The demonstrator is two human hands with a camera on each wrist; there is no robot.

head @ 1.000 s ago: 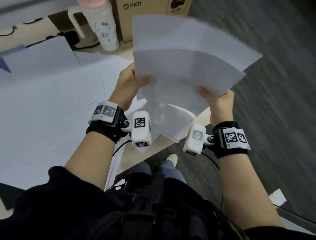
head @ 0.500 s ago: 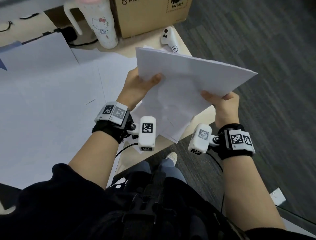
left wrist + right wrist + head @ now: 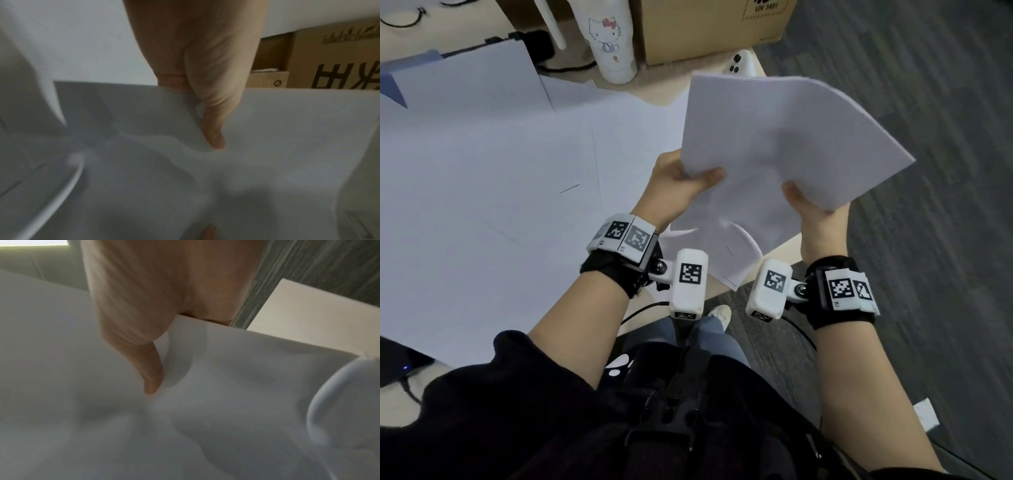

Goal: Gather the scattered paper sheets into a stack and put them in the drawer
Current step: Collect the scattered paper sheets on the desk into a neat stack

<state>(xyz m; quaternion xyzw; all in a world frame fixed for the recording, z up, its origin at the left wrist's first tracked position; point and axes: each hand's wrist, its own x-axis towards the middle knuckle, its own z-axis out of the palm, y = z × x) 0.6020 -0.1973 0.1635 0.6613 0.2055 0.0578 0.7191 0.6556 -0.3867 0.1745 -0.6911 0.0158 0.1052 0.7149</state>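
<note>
Beyond the table edge, left hand and right hand grip the paper stack, now squared from fanned.

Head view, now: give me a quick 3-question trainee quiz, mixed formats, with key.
1. True or false: the paper stack lies flat on the desk.
2. Which hands hold the stack? A) left only B) right only C) both
3. Fill in: behind the stack, beside the cardboard box, stands a white ____.

Key: 1 false, it is held up in the air. 2 C, left hand and right hand each pinch its near edge. 3 tumbler.
</note>
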